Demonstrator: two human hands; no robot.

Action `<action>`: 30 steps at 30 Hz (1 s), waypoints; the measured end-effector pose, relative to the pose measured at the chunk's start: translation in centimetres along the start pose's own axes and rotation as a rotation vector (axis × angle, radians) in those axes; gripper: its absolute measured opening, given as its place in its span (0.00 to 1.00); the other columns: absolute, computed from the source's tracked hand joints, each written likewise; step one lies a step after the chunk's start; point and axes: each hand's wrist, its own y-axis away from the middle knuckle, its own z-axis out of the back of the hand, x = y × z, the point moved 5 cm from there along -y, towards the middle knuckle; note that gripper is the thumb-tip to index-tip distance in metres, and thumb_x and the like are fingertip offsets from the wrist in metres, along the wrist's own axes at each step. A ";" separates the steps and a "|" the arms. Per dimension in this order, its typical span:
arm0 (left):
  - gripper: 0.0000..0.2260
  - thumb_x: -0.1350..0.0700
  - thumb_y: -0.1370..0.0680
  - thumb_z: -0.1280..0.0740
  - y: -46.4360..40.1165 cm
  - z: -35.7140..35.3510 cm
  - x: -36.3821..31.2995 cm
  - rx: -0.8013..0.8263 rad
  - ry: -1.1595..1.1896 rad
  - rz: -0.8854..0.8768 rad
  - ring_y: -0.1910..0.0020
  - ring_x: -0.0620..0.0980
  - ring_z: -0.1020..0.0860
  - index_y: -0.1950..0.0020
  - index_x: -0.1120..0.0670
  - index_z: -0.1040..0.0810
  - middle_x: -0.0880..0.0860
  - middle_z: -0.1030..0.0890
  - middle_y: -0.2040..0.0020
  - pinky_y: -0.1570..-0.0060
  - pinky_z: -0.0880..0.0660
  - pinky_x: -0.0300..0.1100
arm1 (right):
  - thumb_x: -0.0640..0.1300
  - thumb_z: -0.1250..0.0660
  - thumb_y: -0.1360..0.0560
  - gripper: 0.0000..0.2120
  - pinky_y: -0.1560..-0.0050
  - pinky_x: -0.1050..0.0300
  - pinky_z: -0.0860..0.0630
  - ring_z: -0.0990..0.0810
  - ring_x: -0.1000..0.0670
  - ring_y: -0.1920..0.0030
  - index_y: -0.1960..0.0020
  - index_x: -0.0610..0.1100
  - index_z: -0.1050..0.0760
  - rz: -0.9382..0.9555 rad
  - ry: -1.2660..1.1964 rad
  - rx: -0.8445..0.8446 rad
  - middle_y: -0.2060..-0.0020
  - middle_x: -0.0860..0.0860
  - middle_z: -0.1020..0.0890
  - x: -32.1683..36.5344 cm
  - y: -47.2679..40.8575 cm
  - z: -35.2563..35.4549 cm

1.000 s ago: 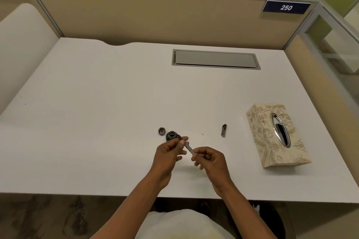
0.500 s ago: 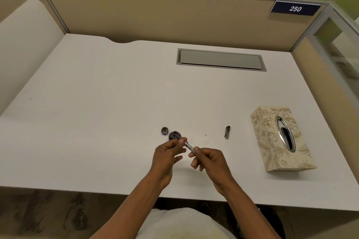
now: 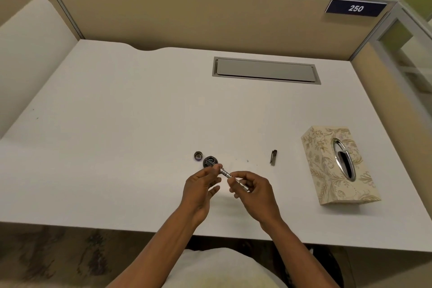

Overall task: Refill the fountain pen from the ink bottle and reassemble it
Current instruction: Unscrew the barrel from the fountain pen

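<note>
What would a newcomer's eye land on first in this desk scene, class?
First, the two hands at the near middle of the white desk: the left hand and the right hand pinch a slim silver pen between them. Just behind sit the open ink bottle and its cap. To the right lies a floral tissue box, with a dark pen cap beside it.

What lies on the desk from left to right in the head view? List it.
Bottle cap → ink bottle → left hand → pen section → right hand → pen cap → tissue box.
</note>
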 end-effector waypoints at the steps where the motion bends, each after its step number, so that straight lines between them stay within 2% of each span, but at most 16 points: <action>1: 0.05 0.54 0.25 0.26 0.1 0.0 0.0 0.003 0.001 -0.001 0.53 0.51 0.22 0.54 0.54 0.12 0.50 0.16 0.58 0.47 0.25 0.47 | 0.53 0.31 0.21 0.07 0.59 0.58 0.21 0.15 0.53 0.62 0.53 0.54 0.15 -0.021 0.008 0.024 0.64 0.51 0.13 -0.1 0.0 -0.2; 3: 0.06 0.53 0.26 0.26 0.1 -0.1 0.0 0.010 0.001 0.001 0.53 0.51 0.23 0.54 0.54 0.12 0.49 0.16 0.58 0.47 0.25 0.47 | 0.55 0.37 0.17 0.16 0.60 0.65 0.25 0.17 0.56 0.65 0.54 0.50 0.14 -0.060 0.016 0.064 0.66 0.50 0.13 -0.2 0.2 -0.3; 4: 0.06 0.53 0.26 0.26 0.2 0.0 0.0 0.010 -0.002 0.004 0.53 0.51 0.23 0.54 0.53 0.12 0.49 0.16 0.58 0.47 0.25 0.47 | 0.54 0.37 0.17 0.16 0.61 0.65 0.25 0.18 0.56 0.66 0.55 0.49 0.14 -0.058 0.020 0.070 0.67 0.49 0.14 -0.1 0.3 -0.4; 8: 0.05 0.54 0.26 0.26 0.2 0.3 0.3 -0.018 -0.004 0.013 0.52 0.52 0.22 0.55 0.53 0.12 0.49 0.15 0.57 0.46 0.25 0.48 | 0.48 0.26 0.24 0.00 0.60 0.56 0.21 0.16 0.51 0.64 0.54 0.52 0.16 -0.001 0.018 0.021 0.66 0.49 0.15 -0.1 0.1 0.0; 10: 0.08 0.52 0.29 0.25 0.2 0.2 0.3 -0.011 0.000 0.020 0.52 0.52 0.22 0.54 0.53 0.12 0.49 0.15 0.57 0.47 0.25 0.48 | 0.50 0.23 0.26 0.04 0.58 0.53 0.21 0.16 0.48 0.60 0.53 0.54 0.17 0.012 0.019 0.009 0.63 0.48 0.15 -0.1 -0.1 0.1; 12: 0.12 0.50 0.33 0.24 0.3 0.0 0.3 0.005 0.004 0.022 0.52 0.52 0.23 0.53 0.53 0.12 0.50 0.15 0.56 0.47 0.25 0.47 | 0.52 0.26 0.24 0.03 0.60 0.57 0.22 0.16 0.50 0.62 0.52 0.55 0.17 -0.003 0.014 0.029 0.63 0.48 0.14 0.0 -0.2 0.0; 16: 0.12 0.49 0.34 0.24 0.3 -0.2 0.1 0.015 0.014 0.023 0.52 0.52 0.22 0.54 0.52 0.12 0.51 0.16 0.54 0.48 0.24 0.46 | 0.53 0.37 0.17 0.14 0.62 0.65 0.26 0.20 0.56 0.67 0.54 0.50 0.15 -0.039 0.022 0.083 0.67 0.48 0.15 -0.1 -0.1 -0.2; 18: 0.11 0.49 0.34 0.23 0.3 -0.3 0.1 0.018 0.017 0.023 0.52 0.52 0.22 0.55 0.52 0.12 0.50 0.16 0.56 0.48 0.24 0.46 | 0.50 0.33 0.19 0.09 0.61 0.61 0.24 0.19 0.54 0.67 0.54 0.50 0.16 -0.019 0.038 0.078 0.67 0.48 0.16 -0.2 -0.2 -0.2; 20: 0.11 0.50 0.34 0.23 0.3 -0.2 0.2 0.014 0.018 0.025 0.52 0.52 0.22 0.55 0.52 0.12 0.49 0.16 0.56 0.48 0.25 0.46 | 0.49 0.27 0.23 0.01 0.59 0.52 0.21 0.17 0.49 0.64 0.53 0.52 0.18 0.012 0.044 0.060 0.65 0.47 0.16 -0.2 -0.3 0.1; 22: 0.11 0.50 0.34 0.23 0.4 -0.2 0.3 0.016 0.017 0.028 0.53 0.52 0.22 0.55 0.53 0.12 0.50 0.15 0.56 0.48 0.25 0.46 | 0.50 0.24 0.26 0.05 0.56 0.50 0.20 0.17 0.45 0.61 0.52 0.53 0.19 0.026 0.036 0.057 0.64 0.46 0.16 -0.3 -0.3 0.1; 25: 0.13 0.50 0.34 0.23 0.5 -0.3 0.4 0.027 0.012 0.031 0.53 0.52 0.22 0.52 0.53 0.12 0.50 0.15 0.56 0.48 0.25 0.46 | 0.55 0.30 0.22 0.05 0.57 0.53 0.22 0.20 0.50 0.66 0.50 0.54 0.19 -0.013 0.007 0.083 0.66 0.47 0.16 -0.3 -0.3 -0.1; 28: 0.14 0.49 0.34 0.23 0.5 -0.3 0.4 0.020 -0.005 0.020 0.52 0.52 0.22 0.52 0.53 0.12 0.50 0.15 0.55 0.47 0.25 0.47 | 0.54 0.38 0.17 0.14 0.59 0.58 0.25 0.24 0.54 0.68 0.52 0.52 0.16 -0.046 0.007 0.122 0.68 0.47 0.18 -0.5 -0.1 -0.3; 30: 0.14 0.49 0.34 0.23 0.6 -0.2 0.4 0.020 -0.010 0.014 0.51 0.52 0.21 0.52 0.53 0.12 0.50 0.15 0.55 0.47 0.25 0.47 | 0.50 0.35 0.17 0.12 0.59 0.57 0.25 0.24 0.55 0.68 0.54 0.51 0.16 -0.040 0.034 0.104 0.69 0.50 0.19 -0.5 0.0 -0.3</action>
